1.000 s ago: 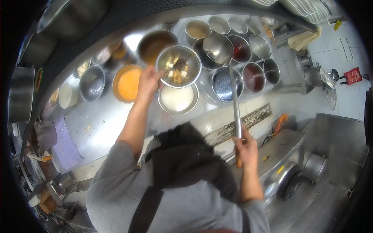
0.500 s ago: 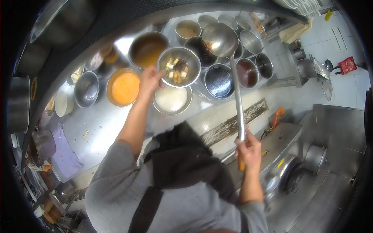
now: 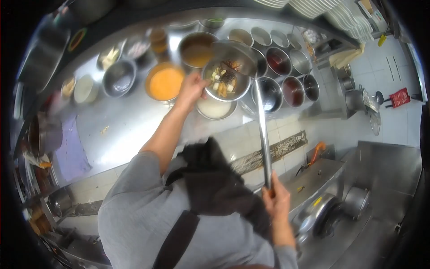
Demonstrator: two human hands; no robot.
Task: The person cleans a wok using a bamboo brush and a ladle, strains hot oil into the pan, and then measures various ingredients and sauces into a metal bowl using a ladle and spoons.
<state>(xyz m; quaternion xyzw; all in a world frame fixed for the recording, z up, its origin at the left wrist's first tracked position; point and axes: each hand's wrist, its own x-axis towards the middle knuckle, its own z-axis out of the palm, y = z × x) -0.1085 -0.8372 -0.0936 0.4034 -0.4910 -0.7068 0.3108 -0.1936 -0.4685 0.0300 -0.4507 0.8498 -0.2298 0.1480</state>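
My left hand (image 3: 193, 88) grips the left rim of a metal bowl (image 3: 242, 87) and holds it over the worktop. Inside lie pale cubes, yellowish pieces and dark bits of food (image 3: 224, 86). My right hand (image 3: 277, 200) is closed round the wooden end of a long-handled ladle (image 3: 263, 139). The ladle's wide, round scoop is tilted at the bowl's upper edge, overlapping it, with reddish-brown bits at its lip. Partly under the bowl is a pan of white contents (image 3: 217, 110). To the left stands a pot of orange liquid (image 3: 165, 81).
Pots of dark and red contents (image 3: 293, 92) line the right of the steel worktop (image 3: 130, 119). An empty-looking metal bowl (image 3: 119, 78) and a purple cloth (image 3: 71, 150) are at the left. Plates (image 3: 316, 5) are stacked above; a lidded pot (image 3: 356, 201) stands lower right.
The ladle's scoop has come down and left from above the dark pots to the bowl's edge, tipping over. My right hand has dropped lower. The view has shifted too.
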